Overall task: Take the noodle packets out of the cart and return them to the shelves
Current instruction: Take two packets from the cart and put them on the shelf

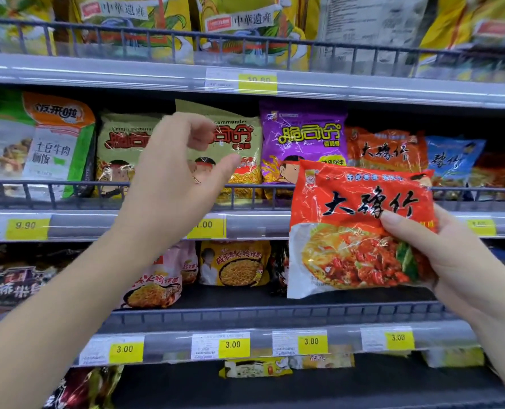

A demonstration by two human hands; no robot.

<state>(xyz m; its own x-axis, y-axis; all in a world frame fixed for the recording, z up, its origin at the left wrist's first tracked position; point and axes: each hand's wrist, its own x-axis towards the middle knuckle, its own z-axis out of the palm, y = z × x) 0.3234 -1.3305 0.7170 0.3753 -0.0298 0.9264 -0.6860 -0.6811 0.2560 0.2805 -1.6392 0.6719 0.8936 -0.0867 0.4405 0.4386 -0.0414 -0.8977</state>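
My right hand [452, 255] grips a red noodle packet [354, 231] by its right edge, thumb on the front, and holds it upright before the middle shelf [260, 225]. Matching red packets [384, 152] stand on that shelf just above and behind it. My left hand [174, 172] hangs in the air in front of the khaki noodle packets [239, 143], fingers loosely curled and holding nothing. The cart is out of view.
A purple packet [304, 137] stands between the khaki and red ones, blue packets [452, 160] further right. Wire rails front each shelf. Yellow bags [245, 28] fill the top shelf. The lower shelf [274, 317] holds yellow and pink packets [233, 264], with bare space at right.
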